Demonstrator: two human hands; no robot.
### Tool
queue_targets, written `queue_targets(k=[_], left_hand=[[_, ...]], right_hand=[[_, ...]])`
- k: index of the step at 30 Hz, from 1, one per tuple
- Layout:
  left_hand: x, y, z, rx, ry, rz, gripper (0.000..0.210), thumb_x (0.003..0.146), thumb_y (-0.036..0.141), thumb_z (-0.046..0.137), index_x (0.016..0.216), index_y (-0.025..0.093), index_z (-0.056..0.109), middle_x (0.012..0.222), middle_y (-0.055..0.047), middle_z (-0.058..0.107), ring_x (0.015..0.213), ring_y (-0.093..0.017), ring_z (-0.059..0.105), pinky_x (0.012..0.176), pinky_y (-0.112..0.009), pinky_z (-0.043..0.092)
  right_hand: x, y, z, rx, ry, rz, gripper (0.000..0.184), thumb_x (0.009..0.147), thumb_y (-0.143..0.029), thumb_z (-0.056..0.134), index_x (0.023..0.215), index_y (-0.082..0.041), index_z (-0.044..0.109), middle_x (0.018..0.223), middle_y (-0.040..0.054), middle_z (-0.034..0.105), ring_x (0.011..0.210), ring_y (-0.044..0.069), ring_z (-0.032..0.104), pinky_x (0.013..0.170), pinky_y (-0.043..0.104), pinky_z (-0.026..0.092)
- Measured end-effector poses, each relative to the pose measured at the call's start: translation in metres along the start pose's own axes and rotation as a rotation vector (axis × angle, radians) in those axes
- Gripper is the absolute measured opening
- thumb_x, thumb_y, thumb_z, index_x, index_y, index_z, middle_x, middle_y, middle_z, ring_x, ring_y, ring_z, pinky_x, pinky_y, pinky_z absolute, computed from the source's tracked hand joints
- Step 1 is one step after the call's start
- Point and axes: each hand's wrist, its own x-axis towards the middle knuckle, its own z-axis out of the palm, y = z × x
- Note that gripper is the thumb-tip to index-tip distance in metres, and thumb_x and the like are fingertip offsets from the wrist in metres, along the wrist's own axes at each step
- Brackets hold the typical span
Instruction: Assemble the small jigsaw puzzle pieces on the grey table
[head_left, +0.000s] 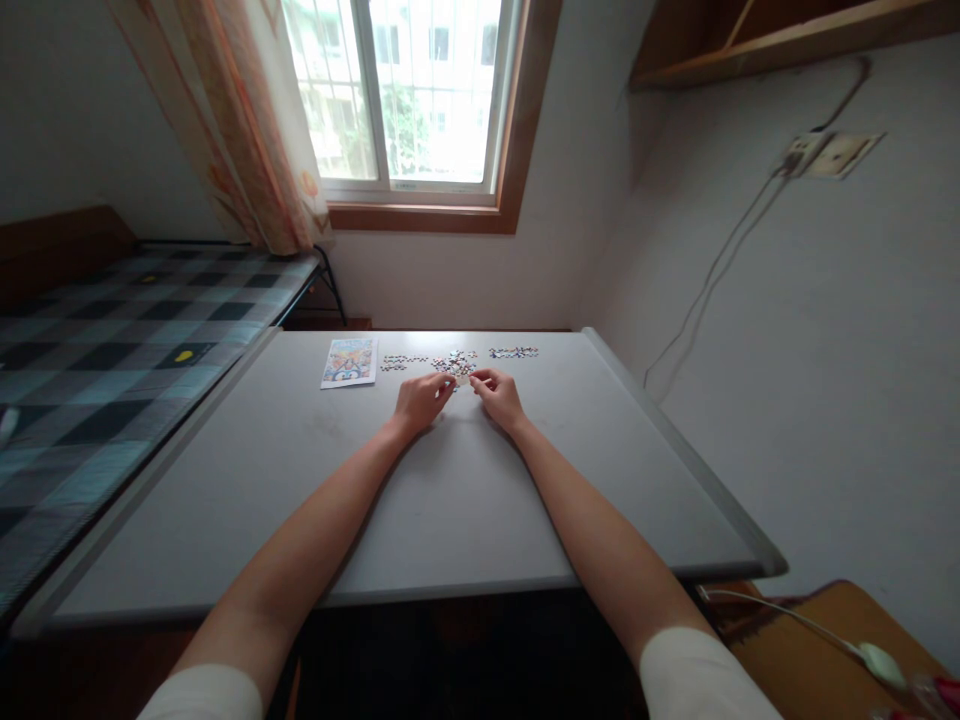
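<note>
Over the near side of a pile of small jigsaw puzzle pieces (455,360), both of my hands are close together with fingers pinched. Between the fingertips shows a small pale jigsaw piece (463,380), too small to make out in detail. My left hand (424,400) pinches its left side and my right hand (498,394) its right side. Left of the pile lie joined strips of puzzle pieces (405,359). Another joined strip (514,352) lies to the right. A printed picture sheet (349,362) rests flat at the far left.
The grey-white table (465,500) has raised edges at its sides. A bed with a checked cover (150,310) stands on the left, below a curtain (240,120) and window. Cables (705,285) hang from a wall socket (832,155) on the right. A wooden stool (832,630) is at lower right.
</note>
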Motion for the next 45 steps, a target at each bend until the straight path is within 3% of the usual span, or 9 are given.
queue_targets(k=[21,34,45], left_hand=[[-0.0002,-0.0002,-0.0009,-0.02,-0.009,0.029,0.022,0.089,0.034,0.049,0.09,0.023,0.068,0.077,0.001,0.069,0.056,-0.009,0.055,0.058,-0.021,0.038],[-0.0004,-0.0008,0.0006,-0.041,0.017,0.021,0.026,0.089,0.037,0.05,0.102,0.024,0.067,0.073,0.002,0.068,0.056,-0.009,0.056,0.059,-0.021,0.038],[-0.0002,0.0005,-0.0013,-0.041,-0.011,0.047,0.021,0.089,0.033,0.05,0.091,0.023,0.068,0.075,0.001,0.068,0.057,-0.009,0.056,0.058,-0.021,0.038]], right_hand=[[-0.0007,-0.0023,0.0011,-0.008,-0.013,-0.002,0.029,0.076,-0.044,0.055,0.077,-0.016,0.062,0.072,0.0045,0.065,0.061,0.015,0.06,0.062,0.028,0.049],[-0.0002,-0.0007,0.0001,-0.056,-0.006,-0.006,0.025,0.077,-0.039,0.052,0.074,-0.017,0.062,0.064,0.0015,0.062,0.058,0.014,0.057,0.061,0.026,0.046],[-0.0006,-0.0017,0.0001,-0.073,-0.006,-0.005,0.024,0.076,-0.039,0.052,0.072,-0.017,0.061,0.062,0.001,0.061,0.058,0.014,0.056,0.062,0.026,0.046]])
